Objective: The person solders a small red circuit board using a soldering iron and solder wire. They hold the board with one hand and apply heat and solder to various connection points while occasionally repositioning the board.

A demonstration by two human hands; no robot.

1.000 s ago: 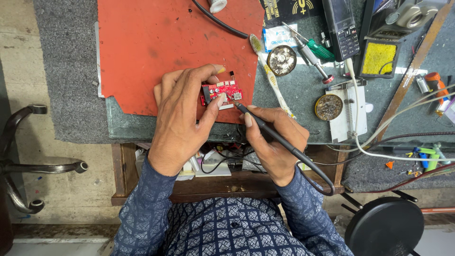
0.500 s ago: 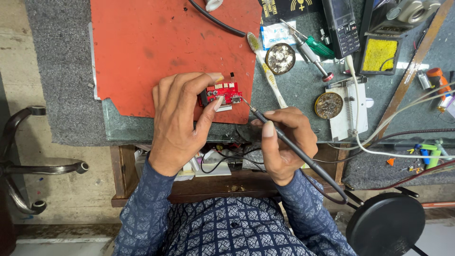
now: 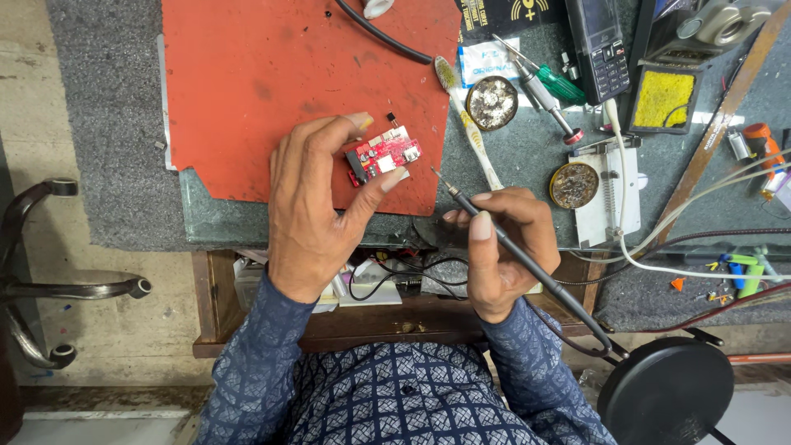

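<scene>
My left hand pinches a small red circuit board between thumb and forefinger, just above the near edge of the red work mat. My right hand grips a black soldering iron like a pen. Its thin tip points up and left and stops a short way right of the board, not touching it. The iron's black cable runs down past my right wrist.
A toothbrush, two round tins, a green-handled screwdriver, a black handset and a yellow sponge lie right of the mat. Cables cross the far right. A black stool and a chair base stand below.
The soldering iron tip has drawn back to the right, away from the board. My left hand still holds the board, now tilted slightly.
</scene>
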